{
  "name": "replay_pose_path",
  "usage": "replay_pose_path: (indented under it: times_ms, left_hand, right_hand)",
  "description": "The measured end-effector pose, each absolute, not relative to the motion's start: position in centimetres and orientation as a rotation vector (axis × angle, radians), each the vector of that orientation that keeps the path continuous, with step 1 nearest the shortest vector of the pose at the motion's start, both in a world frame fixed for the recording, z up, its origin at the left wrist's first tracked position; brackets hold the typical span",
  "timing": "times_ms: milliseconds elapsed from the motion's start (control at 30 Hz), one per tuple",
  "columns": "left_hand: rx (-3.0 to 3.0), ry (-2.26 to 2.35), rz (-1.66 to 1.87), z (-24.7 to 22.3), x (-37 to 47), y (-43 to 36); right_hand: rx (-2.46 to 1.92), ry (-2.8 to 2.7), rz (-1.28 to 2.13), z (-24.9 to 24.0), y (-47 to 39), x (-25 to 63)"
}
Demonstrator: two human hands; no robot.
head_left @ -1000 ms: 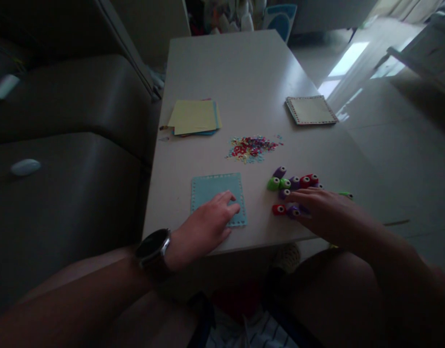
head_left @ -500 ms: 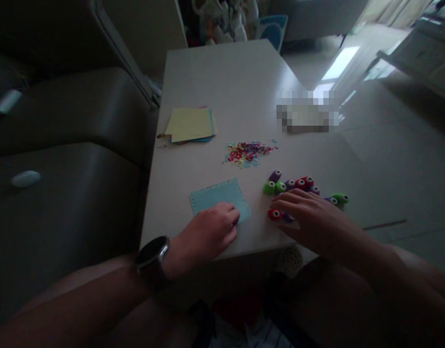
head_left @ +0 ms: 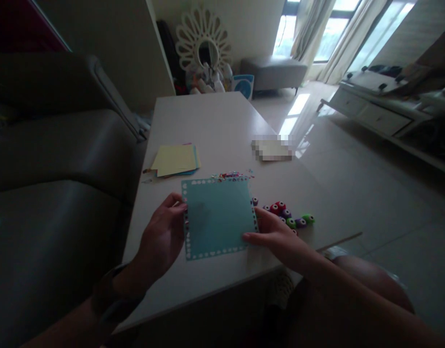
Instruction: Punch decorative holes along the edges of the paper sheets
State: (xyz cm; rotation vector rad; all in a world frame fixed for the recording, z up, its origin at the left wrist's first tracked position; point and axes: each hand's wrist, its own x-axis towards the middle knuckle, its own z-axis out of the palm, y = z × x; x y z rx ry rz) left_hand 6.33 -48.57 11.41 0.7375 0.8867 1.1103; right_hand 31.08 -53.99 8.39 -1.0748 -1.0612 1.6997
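Observation:
A square light-blue sheet of paper (head_left: pixel 218 217) with small holes punched along its edges is held up above the table. My left hand (head_left: pixel 164 232) pinches its left edge, the thumb on the face toward me. At the right edge, my right hand (head_left: pixel 276 237) grips it with the thumb in front and the fingers behind. Just beyond the paper's top edge lies a heap of multicoloured confetti (head_left: pixel 233 175), partly hidden by the sheet. Several small red, purple and green pieces with eye-like ends (head_left: pixel 278 208) lie to the right, some behind my right hand.
A stack of coloured paper squares (head_left: pixel 176 160), yellow on top, lies at the left of the white table (head_left: pixel 197 116). A blurred-out object (head_left: pixel 272 149) rests near the right edge. A dark sofa (head_left: pixel 59 227) stands along the left side.
The blue sheet has been lifted off the table and is now between both hands. My right hand has left the small coloured pieces and taken its right edge. The view has tilted up.

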Motion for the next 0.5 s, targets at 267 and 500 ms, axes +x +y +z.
replay_pose_path:
  times_ms: [267, 500]
  left_hand:
    - [1.126, 1.033, 1.037, 10.1, 7.0, -48.2]
    - [1.333, 1.138, 0.877, 10.1, 7.9, -48.8]
  right_hand:
    - [-1.201, -1.209, 1.121, 8.3, -51.9, 32.6]
    - [-1.383, -1.305, 0.183, 10.6, -46.6, 39.0]
